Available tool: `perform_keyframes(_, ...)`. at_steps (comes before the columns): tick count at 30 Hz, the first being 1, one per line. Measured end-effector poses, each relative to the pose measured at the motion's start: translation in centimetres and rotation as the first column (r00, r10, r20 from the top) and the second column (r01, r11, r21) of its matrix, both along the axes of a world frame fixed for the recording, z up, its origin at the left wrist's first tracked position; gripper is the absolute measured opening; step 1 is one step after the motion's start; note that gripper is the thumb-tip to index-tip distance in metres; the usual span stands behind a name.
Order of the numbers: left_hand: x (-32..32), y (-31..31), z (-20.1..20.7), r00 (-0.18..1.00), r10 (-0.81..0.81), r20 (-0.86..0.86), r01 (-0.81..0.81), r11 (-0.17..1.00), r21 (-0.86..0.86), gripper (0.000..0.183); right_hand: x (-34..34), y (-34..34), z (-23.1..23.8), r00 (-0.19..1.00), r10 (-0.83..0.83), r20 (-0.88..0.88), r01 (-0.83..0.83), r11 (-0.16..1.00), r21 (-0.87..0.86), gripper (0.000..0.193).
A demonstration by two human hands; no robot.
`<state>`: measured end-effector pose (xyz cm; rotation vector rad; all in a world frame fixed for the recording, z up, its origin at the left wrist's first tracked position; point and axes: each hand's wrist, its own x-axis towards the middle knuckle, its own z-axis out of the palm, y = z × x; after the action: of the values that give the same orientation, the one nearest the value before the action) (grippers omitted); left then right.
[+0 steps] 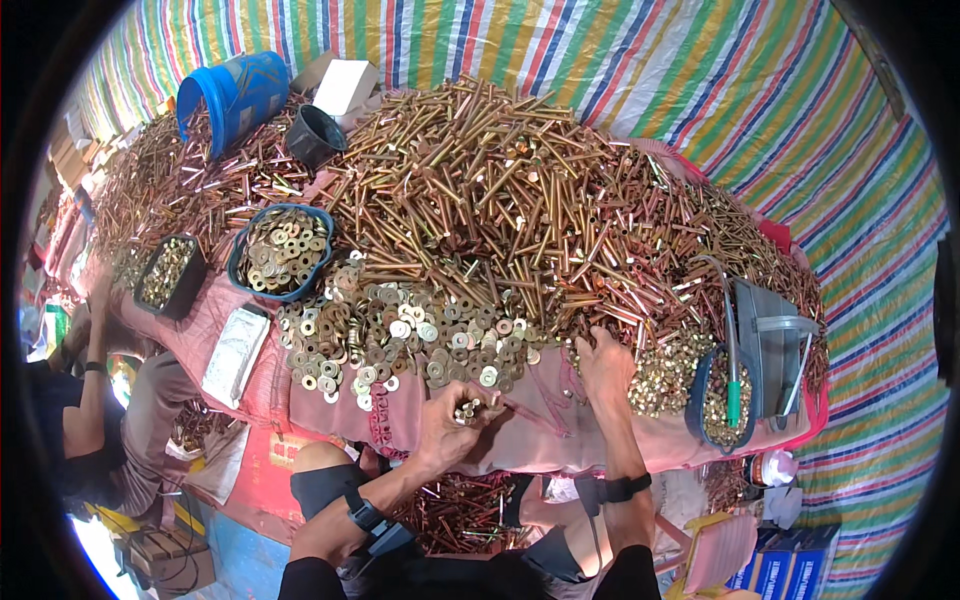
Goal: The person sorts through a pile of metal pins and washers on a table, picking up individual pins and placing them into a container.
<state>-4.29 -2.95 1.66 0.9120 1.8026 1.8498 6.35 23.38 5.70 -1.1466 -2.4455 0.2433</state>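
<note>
My left hand (452, 428) is closed round a small bunch of brass-coloured metal rods (466, 411), their ends showing between thumb and fingers, above the pink cloth at the table's near side. To its right, my right hand (606, 372) reaches down to the near edge of the heap, its fingers bent in; whatever they pinch is hidden. Flat washers (440, 335) lie spread just beyond my left hand. Small brass-coloured nuts (665, 375) are piled right of my right hand. Behind both rises a big heap of long metal rods (480, 190).
A blue basin (238, 262) of washers and a dark tub (150, 290) of small parts stand at left. A blue bucket (262, 88) lies tipped behind. At right are another tub (697, 415) with a green-handled tool (733, 402) and a grey scoop (765, 310). A co-worker's arm (92, 375) shows far left.
</note>
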Motion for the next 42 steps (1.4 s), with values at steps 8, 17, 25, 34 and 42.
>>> perform_keyframes(8,0.2,0.4,0.8,1.000,-0.001,0.005,0.001,1.000,0.014,0.024,0.0,0.5,0.7,1.000,0.026,0.015,-0.025,0.999,-0.028,0.029)
perform_keyframes(17,0.0,0.2,0.7,0.998,-0.025,0.049,0.029,0.997,-0.069,0.024,-0.3,0.2,0.5,0.984,0.057,-0.168,-0.077,0.991,-0.111,0.019)
perform_keyframes(25,0.0,0.4,0.2,0.997,-0.033,0.071,0.039,0.995,-0.090,0.021,-0.6,-5.1,2.8,0.641,-0.188,-0.744,-0.654,0.373,-0.658,0.020)
perform_keyframes(34,-0.2,0.2,0.7,1.000,-0.002,-0.005,0.002,0.999,-0.046,0.020,-1.1,-10.4,3.8,0.625,0.148,-0.767,-0.716,0.500,-0.487,0.063)
perform_keyframes(42,0.0,0.5,0.8,1.000,0.006,-0.029,-0.007,1.000,-0.029,0.019,-0.5,-11.1,5.0,0.632,0.578,-0.517,-0.694,0.719,-0.044,0.044)
